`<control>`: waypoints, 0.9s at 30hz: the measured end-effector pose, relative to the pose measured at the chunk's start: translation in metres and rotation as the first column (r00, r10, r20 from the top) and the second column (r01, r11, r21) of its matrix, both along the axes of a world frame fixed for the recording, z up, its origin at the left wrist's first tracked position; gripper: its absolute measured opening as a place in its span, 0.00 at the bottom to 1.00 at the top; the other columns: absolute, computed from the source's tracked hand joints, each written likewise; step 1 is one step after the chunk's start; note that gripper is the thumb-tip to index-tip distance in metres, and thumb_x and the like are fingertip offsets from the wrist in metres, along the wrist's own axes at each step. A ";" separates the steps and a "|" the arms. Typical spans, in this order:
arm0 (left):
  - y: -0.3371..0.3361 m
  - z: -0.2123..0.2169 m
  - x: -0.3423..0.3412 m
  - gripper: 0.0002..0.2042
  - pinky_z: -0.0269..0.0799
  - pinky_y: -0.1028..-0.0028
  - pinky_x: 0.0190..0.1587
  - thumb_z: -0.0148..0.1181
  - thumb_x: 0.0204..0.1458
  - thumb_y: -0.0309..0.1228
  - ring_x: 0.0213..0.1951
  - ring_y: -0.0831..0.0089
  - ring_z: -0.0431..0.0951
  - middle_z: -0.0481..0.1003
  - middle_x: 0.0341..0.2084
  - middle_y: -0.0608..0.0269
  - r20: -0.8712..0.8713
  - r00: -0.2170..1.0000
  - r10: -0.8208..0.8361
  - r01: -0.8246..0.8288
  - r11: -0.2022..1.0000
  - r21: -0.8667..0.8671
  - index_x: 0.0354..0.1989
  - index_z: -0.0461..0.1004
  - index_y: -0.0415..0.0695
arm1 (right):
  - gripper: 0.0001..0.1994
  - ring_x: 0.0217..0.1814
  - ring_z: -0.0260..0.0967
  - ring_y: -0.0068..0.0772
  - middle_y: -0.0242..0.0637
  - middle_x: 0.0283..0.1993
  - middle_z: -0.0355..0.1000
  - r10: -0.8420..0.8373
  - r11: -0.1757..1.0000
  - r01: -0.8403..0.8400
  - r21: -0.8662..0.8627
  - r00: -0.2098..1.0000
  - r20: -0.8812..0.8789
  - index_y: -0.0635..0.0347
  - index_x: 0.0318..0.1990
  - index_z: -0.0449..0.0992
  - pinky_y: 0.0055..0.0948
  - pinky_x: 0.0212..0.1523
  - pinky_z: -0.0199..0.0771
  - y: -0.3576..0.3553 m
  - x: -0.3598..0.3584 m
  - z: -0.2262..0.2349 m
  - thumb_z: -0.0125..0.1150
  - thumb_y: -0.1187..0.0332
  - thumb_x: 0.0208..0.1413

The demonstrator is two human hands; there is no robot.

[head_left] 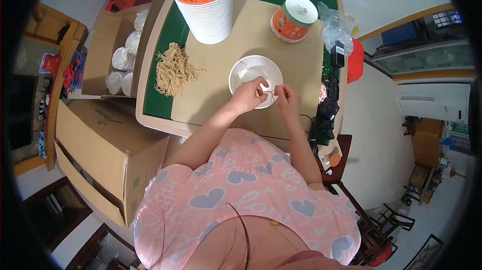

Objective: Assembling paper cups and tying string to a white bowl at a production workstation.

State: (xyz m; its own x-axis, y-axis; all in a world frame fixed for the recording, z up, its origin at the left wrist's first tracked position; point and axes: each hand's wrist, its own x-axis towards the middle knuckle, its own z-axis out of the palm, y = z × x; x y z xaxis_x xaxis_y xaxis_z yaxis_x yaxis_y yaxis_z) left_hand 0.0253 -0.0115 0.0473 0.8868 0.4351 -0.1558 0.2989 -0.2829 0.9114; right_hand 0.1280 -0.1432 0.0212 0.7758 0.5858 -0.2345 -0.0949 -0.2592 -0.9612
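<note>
A white paper bucket (251, 71) lies with its open mouth toward me on the table (216, 84). My left hand (249, 95) rests over its near rim and pinches a thin tan string (271, 92). My right hand (286, 98) pinches the other end of the same string just to the right. A pile of tan string pieces (173, 69) lies on the table's left side.
A tall stack of orange and white buckets (206, 4) stands at the back. An upturned orange bucket (293, 18) and a clear plastic bag (335, 28) sit back right. Open cardboard boxes (115, 49) (100, 144) stand to the left. Black cables (324, 114) hang off the right edge.
</note>
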 end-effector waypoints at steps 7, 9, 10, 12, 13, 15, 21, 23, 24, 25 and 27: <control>0.008 0.010 0.005 0.10 0.68 0.69 0.30 0.57 0.43 0.25 0.27 0.66 0.73 0.72 0.28 0.63 0.080 0.990 -0.119 0.100 0.974 0.203 0.36 0.72 0.48 | 0.08 0.20 0.60 0.20 0.33 0.21 0.69 0.205 0.967 -0.135 -0.215 0.916 0.344 0.62 0.30 0.73 0.25 0.22 0.61 0.012 0.023 0.026 0.60 0.66 0.50; 0.012 0.005 0.004 0.10 0.68 0.66 0.33 0.58 0.42 0.25 0.31 0.64 0.73 0.71 0.28 0.63 0.060 0.979 -0.195 0.157 0.908 0.388 0.35 0.72 0.48 | 0.09 0.20 0.61 0.22 0.33 0.22 0.69 0.226 0.964 -0.150 -0.221 0.901 0.371 0.62 0.30 0.73 0.26 0.23 0.61 0.015 0.027 0.027 0.60 0.66 0.50; 0.013 0.003 0.003 0.10 0.69 0.64 0.35 0.58 0.41 0.25 0.35 0.63 0.73 0.71 0.29 0.63 0.023 0.965 -0.263 0.206 0.806 0.555 0.34 0.72 0.49 | 0.08 0.21 0.62 0.26 0.35 0.22 0.69 0.255 0.957 -0.174 -0.231 0.886 0.387 0.62 0.30 0.73 0.27 0.24 0.62 0.017 0.030 0.026 0.60 0.66 0.50; 0.013 0.002 0.005 0.09 0.69 0.65 0.34 0.57 0.42 0.25 0.34 0.64 0.73 0.69 0.31 0.63 0.019 0.960 -0.278 0.208 0.760 0.616 0.34 0.73 0.50 | 0.08 0.22 0.63 0.30 0.38 0.23 0.69 0.283 0.950 -0.198 -0.241 0.870 0.404 0.62 0.30 0.73 0.28 0.25 0.63 0.020 0.035 0.019 0.59 0.65 0.50; 0.012 0.002 0.006 0.08 0.68 0.67 0.33 0.56 0.44 0.25 0.33 0.64 0.72 0.68 0.33 0.64 0.011 0.956 -0.293 0.210 0.710 0.672 0.33 0.74 0.50 | 0.09 0.21 0.61 0.27 0.37 0.20 0.66 0.311 0.947 -0.227 -0.226 0.823 0.475 0.63 0.30 0.73 0.27 0.24 0.61 0.023 0.037 0.015 0.58 0.66 0.51; 0.009 -0.002 0.010 0.06 0.68 0.66 0.33 0.55 0.45 0.27 0.33 0.64 0.72 0.69 0.32 0.64 0.015 0.967 -0.256 0.188 0.746 0.639 0.33 0.74 0.50 | 0.10 0.20 0.58 0.23 0.37 0.18 0.64 0.336 0.942 -0.261 -0.213 0.769 0.544 0.65 0.29 0.72 0.25 0.22 0.59 0.025 0.037 0.016 0.57 0.66 0.53; 0.015 -0.002 0.013 0.07 0.68 0.64 0.31 0.52 0.49 0.34 0.33 0.64 0.73 0.69 0.27 0.62 -0.024 0.949 -0.313 0.242 0.681 0.691 0.32 0.73 0.48 | 0.11 0.26 0.66 0.40 0.44 0.27 0.69 0.467 0.855 -0.329 -0.401 0.825 0.318 0.63 0.30 0.70 0.33 0.29 0.64 0.032 0.056 0.016 0.53 0.63 0.55; 0.014 -0.002 0.013 0.07 0.68 0.64 0.31 0.52 0.49 0.34 0.33 0.64 0.73 0.69 0.26 0.62 -0.042 0.940 -0.338 0.264 0.646 0.716 0.33 0.73 0.48 | 0.12 0.24 0.60 0.23 0.34 0.21 0.66 0.526 0.843 -0.446 -0.301 0.799 0.290 0.65 0.28 0.70 0.26 0.26 0.62 0.029 0.069 0.007 0.54 0.64 0.56; 0.011 0.000 0.014 0.07 0.69 0.63 0.30 0.52 0.48 0.34 0.33 0.64 0.73 0.70 0.27 0.62 -0.090 0.954 -0.286 0.273 0.708 0.651 0.33 0.73 0.48 | 0.12 0.24 0.60 0.23 0.34 0.21 0.66 0.526 0.844 -0.445 -0.301 0.799 0.293 0.65 0.28 0.70 0.26 0.26 0.62 0.029 0.071 0.009 0.54 0.64 0.56; 0.009 0.002 0.015 0.07 0.69 0.63 0.29 0.52 0.48 0.34 0.32 0.63 0.73 0.70 0.27 0.61 -0.142 0.961 -0.236 0.274 0.767 0.581 0.33 0.73 0.49 | 0.11 0.24 0.60 0.22 0.32 0.21 0.67 0.559 0.823 -0.484 -0.297 0.782 0.276 0.64 0.29 0.71 0.26 0.27 0.62 0.029 0.074 0.012 0.54 0.65 0.56; 0.011 -0.006 0.016 0.07 0.69 0.63 0.29 0.53 0.48 0.35 0.32 0.63 0.73 0.70 0.27 0.60 -0.071 0.947 -0.314 0.271 0.658 0.703 0.33 0.73 0.49 | 0.10 0.25 0.61 0.21 0.31 0.22 0.67 0.592 0.801 -0.522 -0.293 0.762 0.263 0.64 0.29 0.71 0.25 0.27 0.63 0.031 0.075 0.014 0.55 0.66 0.55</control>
State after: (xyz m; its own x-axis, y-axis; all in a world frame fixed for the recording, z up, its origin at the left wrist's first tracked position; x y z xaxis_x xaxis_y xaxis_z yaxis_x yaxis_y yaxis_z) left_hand 0.0408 -0.0001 0.0410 0.9846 0.1145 0.1323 0.0480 -0.9039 0.4251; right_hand 0.2033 -0.1127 0.0348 0.3755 0.9086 -0.1832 0.4324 -0.3465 -0.8324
